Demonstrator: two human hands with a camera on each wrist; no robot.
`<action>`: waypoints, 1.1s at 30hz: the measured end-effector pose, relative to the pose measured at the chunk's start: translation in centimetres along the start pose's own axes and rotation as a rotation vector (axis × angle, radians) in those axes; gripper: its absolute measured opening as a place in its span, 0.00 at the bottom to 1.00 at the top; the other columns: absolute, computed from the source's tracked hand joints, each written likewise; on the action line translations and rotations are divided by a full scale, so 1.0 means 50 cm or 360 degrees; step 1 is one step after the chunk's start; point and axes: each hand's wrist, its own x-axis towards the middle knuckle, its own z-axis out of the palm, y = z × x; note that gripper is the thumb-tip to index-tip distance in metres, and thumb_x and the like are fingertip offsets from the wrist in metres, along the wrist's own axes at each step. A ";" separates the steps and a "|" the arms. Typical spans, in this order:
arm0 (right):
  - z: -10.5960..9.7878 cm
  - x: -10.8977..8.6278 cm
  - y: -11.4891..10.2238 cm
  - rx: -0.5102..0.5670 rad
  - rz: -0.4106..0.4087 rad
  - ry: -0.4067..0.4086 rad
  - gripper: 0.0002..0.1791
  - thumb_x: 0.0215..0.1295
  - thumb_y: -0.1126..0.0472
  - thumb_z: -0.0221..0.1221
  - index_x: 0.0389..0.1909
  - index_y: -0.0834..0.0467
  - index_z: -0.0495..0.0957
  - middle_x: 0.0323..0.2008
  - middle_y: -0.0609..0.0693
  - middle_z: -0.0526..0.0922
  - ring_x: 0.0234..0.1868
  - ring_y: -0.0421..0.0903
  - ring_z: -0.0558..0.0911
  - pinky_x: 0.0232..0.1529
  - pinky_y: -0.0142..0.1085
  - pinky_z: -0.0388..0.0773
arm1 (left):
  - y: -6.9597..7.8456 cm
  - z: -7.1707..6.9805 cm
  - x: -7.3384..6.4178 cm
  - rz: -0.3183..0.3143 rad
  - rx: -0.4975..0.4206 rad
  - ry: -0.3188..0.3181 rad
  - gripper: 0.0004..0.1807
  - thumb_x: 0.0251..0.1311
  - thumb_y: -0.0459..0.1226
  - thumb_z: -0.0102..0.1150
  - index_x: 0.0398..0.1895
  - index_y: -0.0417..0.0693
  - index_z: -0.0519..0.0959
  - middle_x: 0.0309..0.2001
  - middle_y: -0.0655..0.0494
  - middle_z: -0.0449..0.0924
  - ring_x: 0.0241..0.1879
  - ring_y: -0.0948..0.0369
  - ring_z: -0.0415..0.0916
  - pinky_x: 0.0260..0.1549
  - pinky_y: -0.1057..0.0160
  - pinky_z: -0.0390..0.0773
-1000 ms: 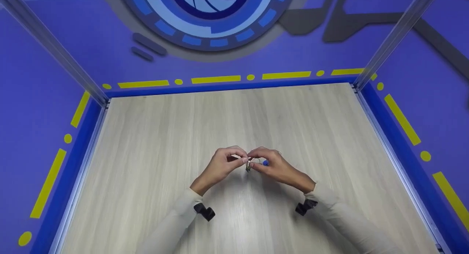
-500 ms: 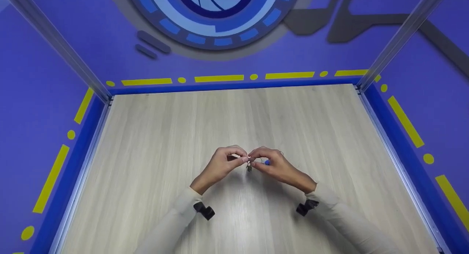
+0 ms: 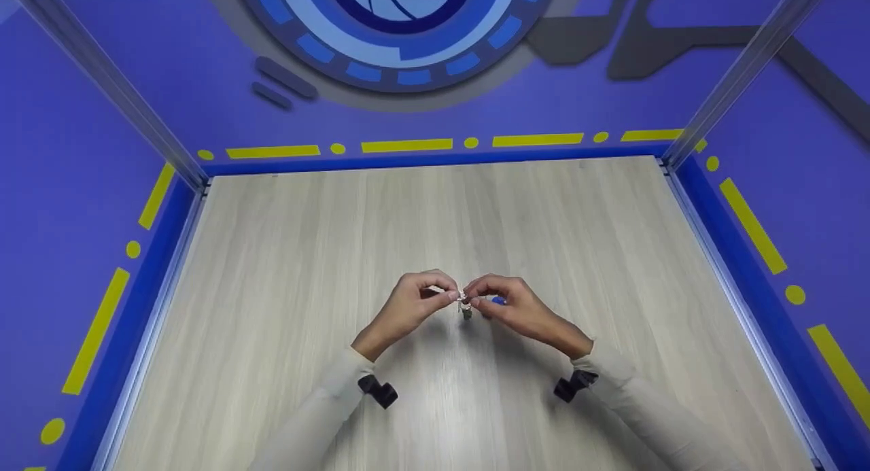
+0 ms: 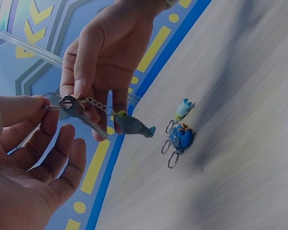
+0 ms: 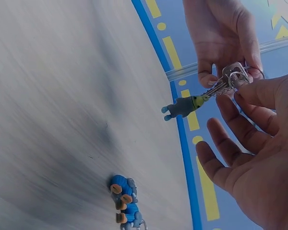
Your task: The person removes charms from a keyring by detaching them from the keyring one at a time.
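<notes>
Both hands meet over the table. My left hand (image 3: 413, 302) pinches a metal split ring (image 4: 50, 99) between thumb and forefinger, with its other fingers loosely spread. Opposite it, my right hand (image 3: 516, 311) has its thumb and forefinger on a silver key (image 4: 76, 109) at the ring; the exact contact is partly hidden. From the ring a short chain (image 4: 96, 102) leads to a grey-blue figurine with a yellow-green head (image 4: 132, 125), which hangs below the fingers. The right wrist view shows this same figurine (image 5: 183, 106) in the air beside the key.
On the table lie more keychain figurines with rings: a light blue one (image 4: 184, 109) and blue ones (image 4: 182, 137). They are mostly behind the right hand in the head view. Blue panels (image 3: 421, 128) and metal rails wall in the wooden table (image 3: 326, 233).
My right hand has shifted slightly right, widening the gap between the hands' fingertips. The left hand stays nearly in place, and the figurine still hangs between them.
</notes>
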 end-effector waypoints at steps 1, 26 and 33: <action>-0.001 -0.001 -0.002 0.0019 0.0020 -0.0005 0.05 0.80 0.65 0.64 0.47 0.59 0.89 0.53 0.53 0.90 0.59 0.53 0.87 0.56 0.41 0.85 | 0.000 0.000 0.000 -0.0003 0.0001 0.0001 0.06 0.76 0.34 0.68 0.44 0.39 0.89 0.46 0.48 0.89 0.48 0.58 0.84 0.50 0.61 0.83; -0.022 -0.007 -0.023 0.0434 0.0139 -0.0136 0.11 0.81 0.64 0.63 0.51 0.70 0.84 0.51 0.61 0.90 0.51 0.46 0.89 0.51 0.36 0.85 | -0.003 0.002 -0.002 0.0003 -0.0024 -0.0011 0.04 0.75 0.33 0.69 0.42 0.40 0.89 0.44 0.47 0.88 0.45 0.59 0.84 0.49 0.60 0.85; -0.008 -0.005 -0.020 0.0474 0.0033 -0.0104 0.11 0.77 0.70 0.65 0.53 0.73 0.82 0.50 0.65 0.87 0.52 0.53 0.88 0.50 0.35 0.85 | -0.003 0.005 0.000 0.0016 -0.0033 0.0007 0.04 0.75 0.32 0.69 0.42 0.41 0.89 0.45 0.46 0.88 0.45 0.60 0.82 0.47 0.63 0.83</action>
